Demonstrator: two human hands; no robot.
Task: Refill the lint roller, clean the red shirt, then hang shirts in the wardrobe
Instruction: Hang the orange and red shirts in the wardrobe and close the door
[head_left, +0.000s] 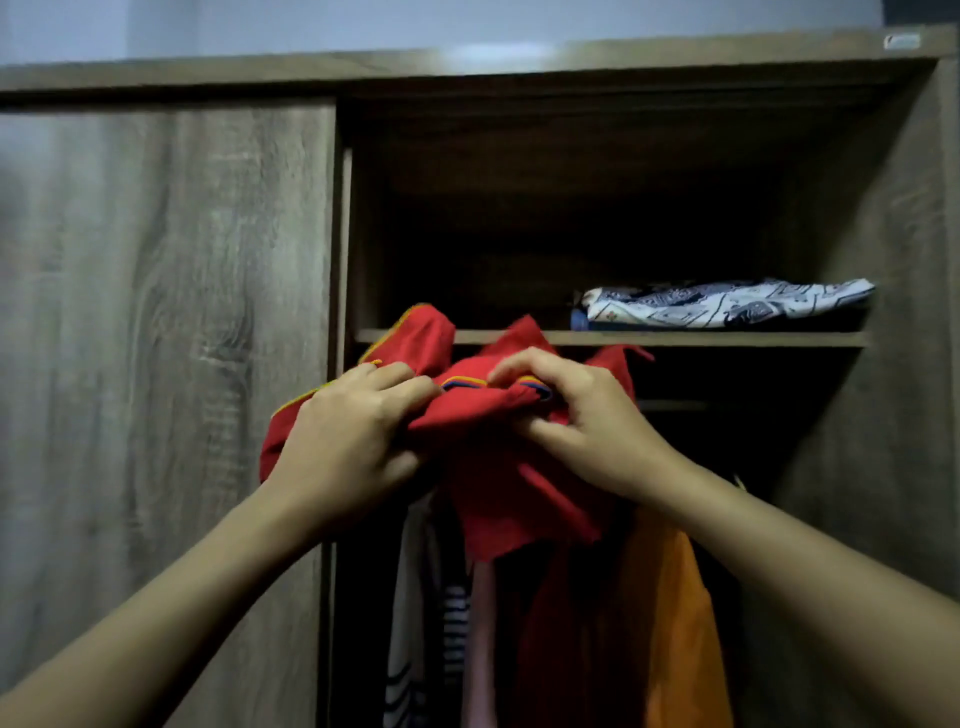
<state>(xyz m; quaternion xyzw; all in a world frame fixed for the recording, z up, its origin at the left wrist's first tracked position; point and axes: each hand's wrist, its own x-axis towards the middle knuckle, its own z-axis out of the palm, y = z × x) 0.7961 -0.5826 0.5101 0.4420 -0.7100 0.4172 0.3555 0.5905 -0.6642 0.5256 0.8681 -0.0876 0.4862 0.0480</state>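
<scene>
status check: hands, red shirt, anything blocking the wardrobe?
Left hand and right hand both gripping the red shirt, bunched at the collar. Shirt up at the open wardrobe, not hung. Orange garment and striped one crowd below.

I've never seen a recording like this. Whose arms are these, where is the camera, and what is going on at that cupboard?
There is no machine here: the arms belong to a person, and the single picture comes from a camera worn on their head, looking forward at their hands. The left hand and the right hand both grip a bunched red shirt with striped trim, raised in front of an open wardrobe. Its sliding door covers the left side. On the shelf lies a folded white and blue patterned cloth. Below, clothes already hang, among them an orange garment and a striped one. No hanger shows in the hands; the cloth may hide one.
</scene>
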